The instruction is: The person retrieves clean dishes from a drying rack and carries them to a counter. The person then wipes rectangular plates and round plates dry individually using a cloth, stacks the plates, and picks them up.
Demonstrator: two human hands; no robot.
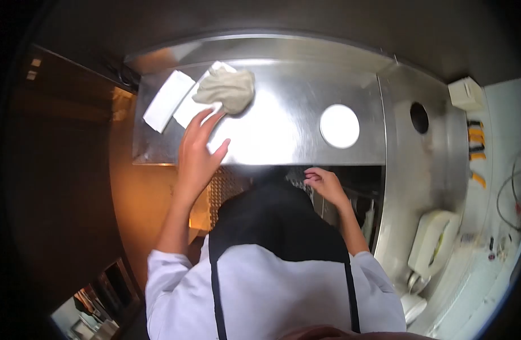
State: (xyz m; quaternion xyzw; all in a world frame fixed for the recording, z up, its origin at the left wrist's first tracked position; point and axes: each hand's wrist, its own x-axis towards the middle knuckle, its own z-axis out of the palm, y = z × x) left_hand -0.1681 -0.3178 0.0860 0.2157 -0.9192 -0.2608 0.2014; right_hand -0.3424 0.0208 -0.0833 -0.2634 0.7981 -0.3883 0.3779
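My left hand (200, 146) reaches over the front edge of the steel counter (294, 73), fingers spread and thumb apart. Its fingertips come close to a crumpled beige-grey cloth (229, 90); I cannot tell whether they touch it. The cloth lies partly over a white folded stack (188, 109), perhaps paper or napkins. A similar white stack (169, 102) sits to its left. My right hand (324, 185) hovers by the counter's front edge, fingers loosely bent and nothing visible in them. Farther back from it, a round white plate-like disc (340, 126) rests on the counter.
Another steel surface (405, 170) on the right has a dark round opening (419, 117). Beyond it, several yellow-handled tools (477, 139) hang near a white box (465, 93). A white container (433, 243) with something green stands at lower right.
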